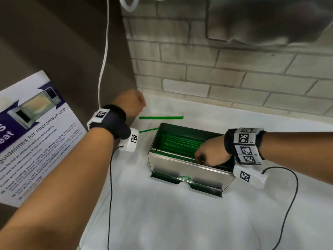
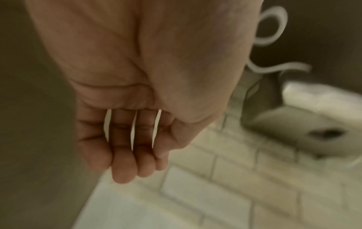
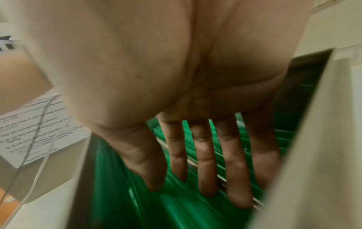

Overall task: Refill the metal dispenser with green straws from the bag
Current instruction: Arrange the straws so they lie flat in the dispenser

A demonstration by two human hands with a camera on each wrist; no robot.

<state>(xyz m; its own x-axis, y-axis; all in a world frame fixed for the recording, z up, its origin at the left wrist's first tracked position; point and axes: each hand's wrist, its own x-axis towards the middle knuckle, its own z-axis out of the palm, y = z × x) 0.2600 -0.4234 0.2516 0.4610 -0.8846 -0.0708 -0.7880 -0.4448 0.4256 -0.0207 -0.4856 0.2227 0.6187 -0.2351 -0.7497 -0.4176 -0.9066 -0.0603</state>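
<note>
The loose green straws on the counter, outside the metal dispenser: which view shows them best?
The head view: two loose green straws lie on the white counter behind and left of the metal dispenser. Neither wrist view shows them; the right wrist shows only straws inside the dispenser.

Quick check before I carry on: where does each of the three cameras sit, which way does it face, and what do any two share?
Head: above the counter, looking forward and down at the metal dispenser, both forearms, left hand, right hand.
Left wrist: looks along the left hand, fingers straight, toward the brick wall.
Right wrist: looks along the right hand, whose fingers reach into the green straws.
Shared: head and right wrist both show straws inside the dispenser.
</note>
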